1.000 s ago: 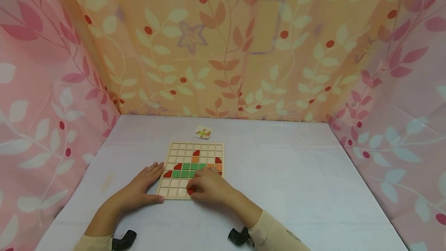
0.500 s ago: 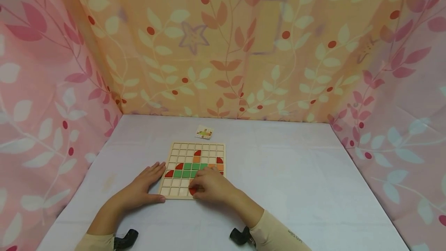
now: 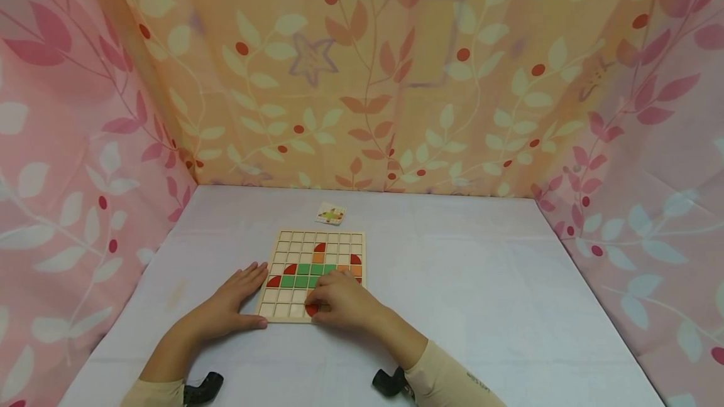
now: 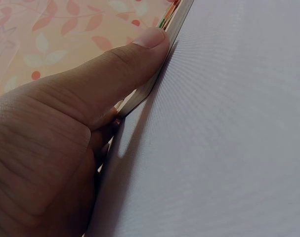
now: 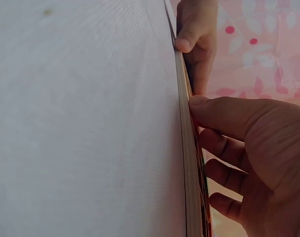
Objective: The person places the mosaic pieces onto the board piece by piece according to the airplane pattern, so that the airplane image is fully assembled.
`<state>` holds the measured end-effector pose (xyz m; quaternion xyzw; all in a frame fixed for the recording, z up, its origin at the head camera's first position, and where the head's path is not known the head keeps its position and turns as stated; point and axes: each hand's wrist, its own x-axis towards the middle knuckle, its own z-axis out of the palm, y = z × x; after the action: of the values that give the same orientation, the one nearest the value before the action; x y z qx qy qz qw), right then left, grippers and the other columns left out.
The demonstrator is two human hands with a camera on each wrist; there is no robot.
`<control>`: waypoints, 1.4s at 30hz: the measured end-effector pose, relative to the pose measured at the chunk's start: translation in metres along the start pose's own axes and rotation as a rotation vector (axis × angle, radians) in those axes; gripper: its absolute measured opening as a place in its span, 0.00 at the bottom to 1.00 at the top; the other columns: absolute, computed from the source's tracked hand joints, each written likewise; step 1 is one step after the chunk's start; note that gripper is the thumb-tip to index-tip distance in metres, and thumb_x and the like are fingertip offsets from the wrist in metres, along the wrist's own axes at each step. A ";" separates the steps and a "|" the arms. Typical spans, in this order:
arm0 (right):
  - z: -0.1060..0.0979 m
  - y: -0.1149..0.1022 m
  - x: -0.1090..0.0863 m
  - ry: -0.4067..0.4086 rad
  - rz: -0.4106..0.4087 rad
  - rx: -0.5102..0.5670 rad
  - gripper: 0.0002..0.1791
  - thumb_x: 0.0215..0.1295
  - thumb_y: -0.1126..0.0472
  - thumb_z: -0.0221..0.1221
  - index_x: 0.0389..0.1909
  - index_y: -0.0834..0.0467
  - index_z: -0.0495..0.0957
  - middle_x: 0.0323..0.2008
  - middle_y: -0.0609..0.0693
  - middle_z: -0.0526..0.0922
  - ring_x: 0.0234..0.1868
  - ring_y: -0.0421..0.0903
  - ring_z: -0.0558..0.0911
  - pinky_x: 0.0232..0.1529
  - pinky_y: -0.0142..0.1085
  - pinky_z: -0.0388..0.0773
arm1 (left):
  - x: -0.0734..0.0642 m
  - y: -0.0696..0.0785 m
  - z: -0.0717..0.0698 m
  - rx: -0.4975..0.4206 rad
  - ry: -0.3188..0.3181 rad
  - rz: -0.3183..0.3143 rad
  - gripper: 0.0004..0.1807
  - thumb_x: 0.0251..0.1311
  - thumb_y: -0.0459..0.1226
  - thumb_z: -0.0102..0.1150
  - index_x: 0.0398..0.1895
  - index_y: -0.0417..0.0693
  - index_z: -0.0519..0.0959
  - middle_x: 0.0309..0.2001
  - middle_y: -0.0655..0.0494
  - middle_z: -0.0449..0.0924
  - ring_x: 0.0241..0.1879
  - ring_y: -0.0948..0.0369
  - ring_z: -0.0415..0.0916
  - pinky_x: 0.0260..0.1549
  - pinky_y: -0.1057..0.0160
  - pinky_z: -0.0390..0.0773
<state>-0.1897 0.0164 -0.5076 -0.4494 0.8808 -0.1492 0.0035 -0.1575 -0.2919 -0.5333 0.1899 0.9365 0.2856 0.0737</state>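
Observation:
A square wooden grid board (image 3: 283, 309) lies on the white table. Green square tiles (image 3: 303, 269) fill cells across its middle, with orange squares (image 3: 318, 258) and red quarter-round tiles (image 3: 290, 269) around them. My left hand (image 3: 226, 306) rests at the board's left side, fingers extended along it; its thumb (image 4: 150, 39) touches the near edge. My right hand (image 3: 347, 303) bends over the near part of the board, thumb and fingertips at a red rounded tile (image 3: 312, 311) in the bottom row. That hand hides the lower right cells. In the right wrist view its thumb (image 5: 201, 101) lies at the board's rim.
Behind the board lies a small card (image 3: 330, 213) with a coloured pattern picture. Floral cloth walls stand at the back (image 3: 362, 112) and on both sides. A black device (image 3: 205, 388) is at the left wrist, another (image 3: 388, 384) at the right.
The right fingertips have shifted very slightly right over the red tile, and a sliver of orange tile shows above it. The left hand stays in place.

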 end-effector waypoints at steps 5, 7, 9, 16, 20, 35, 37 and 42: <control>-0.003 -0.003 -0.001 0.000 0.009 -0.021 0.13 0.59 0.47 0.71 0.45 0.38 0.88 0.39 0.31 0.80 0.48 0.35 0.74 0.52 0.35 0.66 | -0.002 0.001 -0.002 -0.001 0.012 0.015 0.64 0.45 0.66 0.73 0.81 0.46 0.56 0.82 0.53 0.51 0.82 0.46 0.41 0.74 0.76 0.24; -0.004 -0.004 -0.001 -0.002 0.013 -0.020 0.13 0.59 0.47 0.71 0.45 0.38 0.88 0.39 0.31 0.80 0.49 0.35 0.75 0.53 0.36 0.66 | -0.002 0.002 -0.002 -0.003 0.016 0.018 0.64 0.45 0.65 0.74 0.81 0.46 0.57 0.82 0.52 0.51 0.82 0.45 0.41 0.73 0.77 0.24; -0.005 -0.005 -0.001 -0.002 0.012 -0.014 0.12 0.59 0.47 0.71 0.45 0.38 0.88 0.39 0.31 0.80 0.49 0.35 0.75 0.53 0.37 0.67 | -0.003 0.003 -0.003 -0.004 0.017 0.021 0.64 0.45 0.65 0.74 0.81 0.45 0.56 0.82 0.52 0.51 0.82 0.45 0.41 0.73 0.77 0.24; -0.013 -0.003 0.000 0.031 -0.006 -0.016 0.11 0.62 0.49 0.69 0.45 0.40 0.89 0.39 0.33 0.82 0.47 0.36 0.76 0.52 0.36 0.71 | -0.004 0.004 -0.005 -0.005 0.023 0.024 0.63 0.45 0.65 0.74 0.81 0.45 0.57 0.82 0.51 0.52 0.82 0.44 0.42 0.73 0.78 0.24; -0.025 0.001 -0.001 0.076 0.015 -0.020 0.10 0.63 0.51 0.67 0.44 0.42 0.89 0.39 0.35 0.84 0.45 0.38 0.76 0.50 0.36 0.71 | -0.004 0.003 -0.004 -0.001 0.024 0.029 0.63 0.46 0.65 0.73 0.81 0.45 0.57 0.82 0.51 0.52 0.82 0.44 0.42 0.71 0.80 0.23; -0.084 0.028 -0.038 0.213 0.092 0.000 0.11 0.65 0.51 0.68 0.47 0.46 0.88 0.41 0.39 0.85 0.51 0.41 0.77 0.59 0.44 0.70 | -0.004 0.003 0.001 -0.006 0.016 0.019 0.63 0.46 0.64 0.74 0.81 0.44 0.57 0.82 0.51 0.51 0.82 0.45 0.42 0.68 0.84 0.22; -0.087 0.034 -0.046 0.234 0.087 -0.016 0.10 0.65 0.52 0.68 0.46 0.46 0.89 0.41 0.39 0.85 0.51 0.42 0.77 0.58 0.44 0.71 | -0.003 0.003 0.001 -0.006 0.019 0.027 0.63 0.46 0.65 0.74 0.81 0.44 0.57 0.82 0.51 0.51 0.82 0.44 0.42 0.68 0.83 0.23; -0.096 0.047 -0.068 0.297 0.083 -0.052 0.09 0.63 0.54 0.71 0.44 0.45 0.88 0.40 0.39 0.84 0.50 0.41 0.78 0.58 0.44 0.73 | -0.003 0.003 0.001 -0.005 0.039 0.044 0.62 0.47 0.64 0.74 0.80 0.42 0.58 0.81 0.49 0.52 0.81 0.43 0.43 0.70 0.81 0.24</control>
<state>-0.1996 0.1213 -0.4367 -0.3857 0.8929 -0.1911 -0.1323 -0.1533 -0.2904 -0.5322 0.2049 0.9326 0.2930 0.0495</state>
